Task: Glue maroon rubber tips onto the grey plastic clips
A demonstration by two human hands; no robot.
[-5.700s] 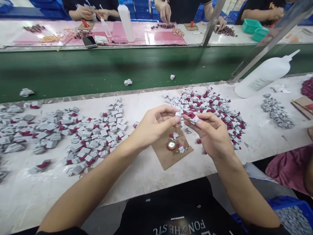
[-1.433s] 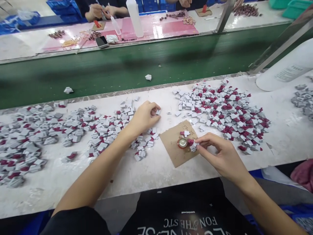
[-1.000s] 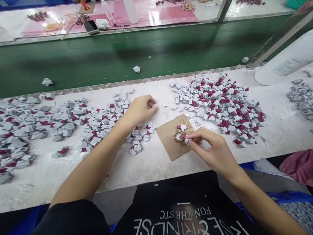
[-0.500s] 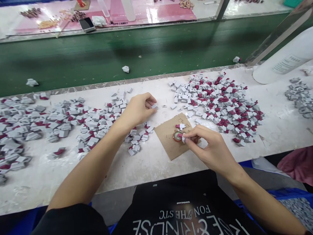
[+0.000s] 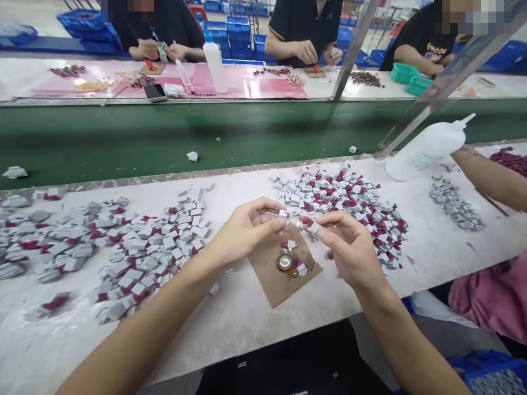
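My left hand (image 5: 254, 227) pinches a small pale grey block (image 5: 283, 214) between thumb and fingertips. Facing it, my right hand (image 5: 349, 244) grips a maroon-and-grey plastic piece (image 5: 313, 226); the two parts are close but apart. Below both hands lies a brown cardboard square (image 5: 269, 288). On it rests a small round cap (image 5: 284, 261) with a shiny, pale inside. Beside the cap are a maroon-and-grey piece (image 5: 302, 269) and another such piece (image 5: 291, 244).
Loose grey and maroon pieces (image 5: 164, 241) cover the left of the table; a similar pile (image 5: 349, 192) lies right. A white squeeze bottle (image 5: 428, 151) leans near a metal post. Another person's arm (image 5: 489, 175) reaches in at right. Beyond the green belt (image 5: 247, 134), several people work.
The view has tilted up. My left hand has moved right with its block, towards my right hand. My right hand has risen from the cap and now holds a maroon-and-grey piece above the cardboard.
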